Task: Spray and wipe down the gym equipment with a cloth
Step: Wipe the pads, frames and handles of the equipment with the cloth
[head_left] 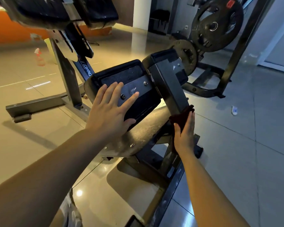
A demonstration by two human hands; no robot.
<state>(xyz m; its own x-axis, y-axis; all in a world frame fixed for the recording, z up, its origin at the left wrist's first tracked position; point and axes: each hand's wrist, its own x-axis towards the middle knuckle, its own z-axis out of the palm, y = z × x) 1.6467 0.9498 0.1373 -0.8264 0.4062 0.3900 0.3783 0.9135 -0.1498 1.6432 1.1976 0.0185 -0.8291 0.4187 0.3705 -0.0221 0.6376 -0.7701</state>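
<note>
head view, setting: a gym floor, where i stand over a weight machine point(154, 128) with its padded seat tipped up on its side.
cloth: the dark cloth point(181, 114) sits against the lower end of the machine's square grey post point(169, 86), bunched between my palm and the metal.
how it handles: i judge the cloth soft, light and limp, likely to fold and slip on smooth painted steel; best gripped in a wad with thumb on one side and fingers on the other, as it is here.
right hand: my right hand point(185, 133) grasps the cloth, thumb on the near side, fingers running up behind it, pressing it to the post edge; forearm comes in from the bottom right, wrist fairly straight.
left hand: my left hand point(111, 107) is released, fingers straight and spread, palm flat on the underside of the seat pad point(138, 104) and its metal bracket plate point(136, 88), apparently steadying it; arm reaches in from the lower left.
machine: stiff, heavy, not going anywhere; the pad looks hinged or tilted, so i judge the flat-hand brace sensible.
spray bottle: a blurred reddish bottle point(39, 57) stands on the tiles well apart, far left.
background: loaded weight plates point(216, 25) on a rack behind.
</note>
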